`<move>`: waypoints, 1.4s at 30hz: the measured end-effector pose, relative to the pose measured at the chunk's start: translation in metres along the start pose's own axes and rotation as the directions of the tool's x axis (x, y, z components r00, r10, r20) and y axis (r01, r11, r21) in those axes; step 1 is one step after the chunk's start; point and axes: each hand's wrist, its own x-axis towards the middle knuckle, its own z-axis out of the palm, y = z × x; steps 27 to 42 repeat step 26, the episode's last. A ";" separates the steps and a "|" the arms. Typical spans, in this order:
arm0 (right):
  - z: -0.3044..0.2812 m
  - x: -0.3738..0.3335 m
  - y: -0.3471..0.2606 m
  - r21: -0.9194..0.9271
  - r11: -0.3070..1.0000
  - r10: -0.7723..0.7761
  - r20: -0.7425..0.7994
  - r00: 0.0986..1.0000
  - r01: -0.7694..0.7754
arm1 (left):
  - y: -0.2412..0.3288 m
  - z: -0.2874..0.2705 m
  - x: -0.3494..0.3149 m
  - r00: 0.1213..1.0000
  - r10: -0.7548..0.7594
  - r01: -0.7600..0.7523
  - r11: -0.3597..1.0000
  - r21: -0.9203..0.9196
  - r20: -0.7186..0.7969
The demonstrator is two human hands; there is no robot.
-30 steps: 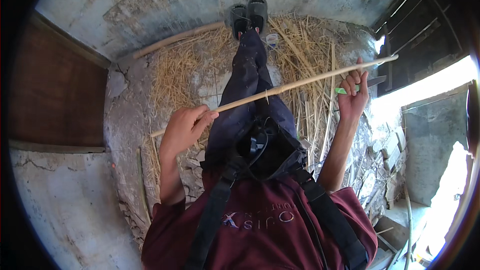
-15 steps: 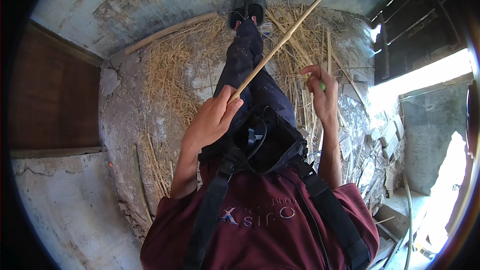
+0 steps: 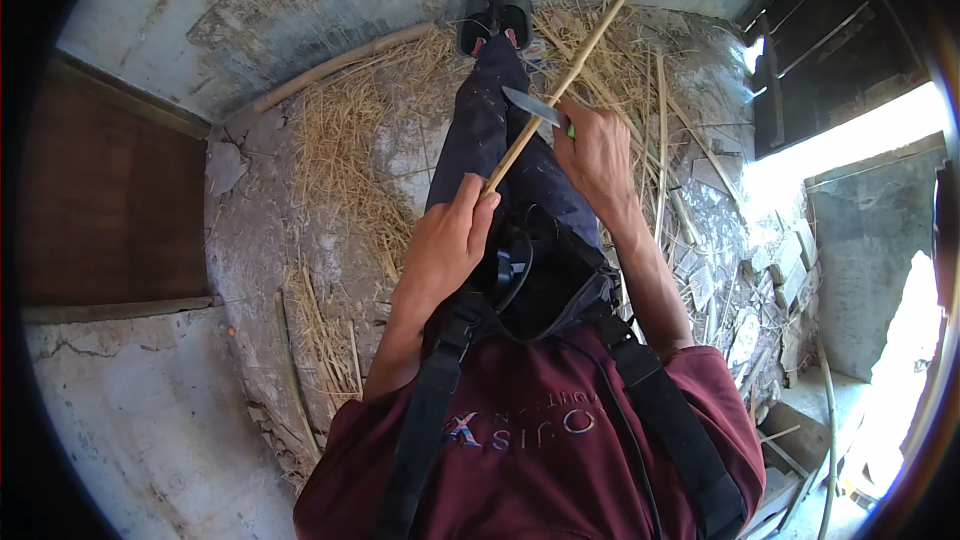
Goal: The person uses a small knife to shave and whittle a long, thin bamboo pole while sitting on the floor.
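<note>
My left hand (image 3: 446,243) is closed round the lower end of a long, thin, tan stick (image 3: 602,28), which slants away up and to the right over my legs. In my right hand (image 3: 598,155) is a knife (image 3: 533,106) with a green handle, mostly hidden by the fingers. Its grey blade points left and lies across the stick, a little beyond my left hand. Whether the edge bites into the stick I cannot tell. Below both hands, a black bag (image 3: 560,290) hangs open against my front on wide straps.
Straw and shavings (image 3: 345,160) litter the floor on both sides of my outstretched legs. A thick pole (image 3: 345,65) lies along the far wall. Split strips (image 3: 661,140) and broken rubble (image 3: 790,270) lie to the right. A brown wooden panel (image 3: 120,190) stands at the left.
My right hand has moved left with the knife, and the blade now shows across the stick. The left hand keeps its grip on the stick, shifted slightly right.
</note>
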 end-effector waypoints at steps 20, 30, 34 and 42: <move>0.089 0.112 -0.007 -0.116 0.959 -0.270 -0.112 0.956 0.257 | -0.022 -0.023 -0.009 0.947 -0.065 0.127 0.975 0.182 -0.316; 0.111 0.117 -0.024 -0.134 0.934 -0.344 -0.077 0.936 0.333 | -0.031 -0.036 -0.008 0.927 -0.140 0.212 0.961 0.179 -0.347; 0.111 0.117 -0.024 -0.134 0.934 -0.344 -0.077 0.936 0.333 | -0.031 -0.036 -0.008 0.927 -0.140 0.212 0.961 0.179 -0.347; 0.111 0.117 -0.024 -0.134 0.934 -0.344 -0.077 0.936 0.333 | -0.031 -0.036 -0.008 0.927 -0.140 0.212 0.961 0.179 -0.347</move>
